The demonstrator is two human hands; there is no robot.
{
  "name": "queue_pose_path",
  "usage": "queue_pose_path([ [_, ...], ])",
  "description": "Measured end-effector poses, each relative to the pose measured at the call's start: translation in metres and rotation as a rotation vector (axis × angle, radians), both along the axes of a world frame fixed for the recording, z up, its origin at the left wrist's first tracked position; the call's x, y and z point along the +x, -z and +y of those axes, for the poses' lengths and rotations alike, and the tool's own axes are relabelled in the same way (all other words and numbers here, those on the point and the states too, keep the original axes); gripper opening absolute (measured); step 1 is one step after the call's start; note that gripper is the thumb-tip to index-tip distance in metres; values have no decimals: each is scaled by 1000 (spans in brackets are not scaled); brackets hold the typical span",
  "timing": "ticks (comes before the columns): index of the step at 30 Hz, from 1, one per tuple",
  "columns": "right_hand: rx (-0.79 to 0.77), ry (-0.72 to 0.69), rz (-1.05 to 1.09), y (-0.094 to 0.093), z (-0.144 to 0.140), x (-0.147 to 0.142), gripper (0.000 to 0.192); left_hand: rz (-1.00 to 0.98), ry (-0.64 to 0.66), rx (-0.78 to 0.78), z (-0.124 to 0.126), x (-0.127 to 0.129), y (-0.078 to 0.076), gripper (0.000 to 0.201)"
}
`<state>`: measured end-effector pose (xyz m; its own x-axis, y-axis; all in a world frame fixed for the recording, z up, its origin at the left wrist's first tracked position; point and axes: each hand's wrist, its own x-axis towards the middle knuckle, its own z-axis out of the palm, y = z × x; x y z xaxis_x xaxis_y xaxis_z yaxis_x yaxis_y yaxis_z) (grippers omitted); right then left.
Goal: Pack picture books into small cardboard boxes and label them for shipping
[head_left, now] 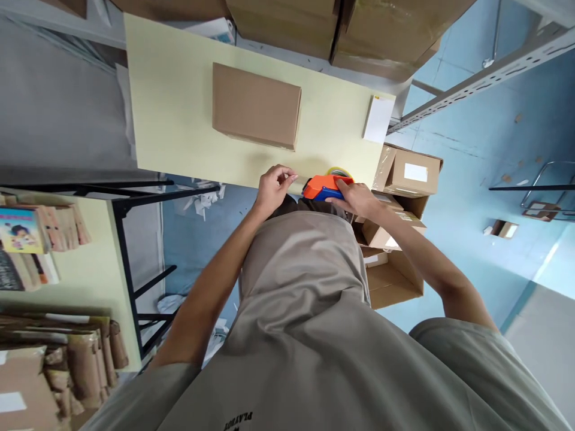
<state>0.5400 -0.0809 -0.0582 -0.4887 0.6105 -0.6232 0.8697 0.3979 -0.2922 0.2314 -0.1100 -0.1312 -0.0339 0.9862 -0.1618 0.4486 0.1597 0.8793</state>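
Note:
In my right hand (358,199) is an orange and blue tape dispenser (321,188), gripped at the near edge of the pale yellow table (175,120). A yellow-rimmed tape roll (340,172) shows at its far side. My left hand (272,190) is just left of the dispenser, apart from it, with curled fingers and the thumb near the index fingertip. Anything between those fingertips is too small to make out. Beyond both hands, a closed brown cardboard box (256,105) lies on the tabletop, touched by neither.
A white pad (378,118) lies at the table's right end. Large cartons (287,27) line the back. Labelled boxes (413,172) and an open carton (395,281) stand at the right. Books (27,233) and brown parcels (81,359) occupy the left table.

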Motion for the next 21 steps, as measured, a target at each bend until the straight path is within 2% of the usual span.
queue_pose_path([
  [5,33,26,-130,-1,19,13,84,-21,-245,-36,11,-1,38,26],
  [10,75,31,-156,15,35,-10,88,-91,-434,-3,29,4,65,35],
  [16,127,33,-116,44,50,-26,94,-200,-547,-4,41,-5,83,42],
  [21,164,45,-103,63,58,-28,94,-407,-623,-69,50,-3,83,50],
])
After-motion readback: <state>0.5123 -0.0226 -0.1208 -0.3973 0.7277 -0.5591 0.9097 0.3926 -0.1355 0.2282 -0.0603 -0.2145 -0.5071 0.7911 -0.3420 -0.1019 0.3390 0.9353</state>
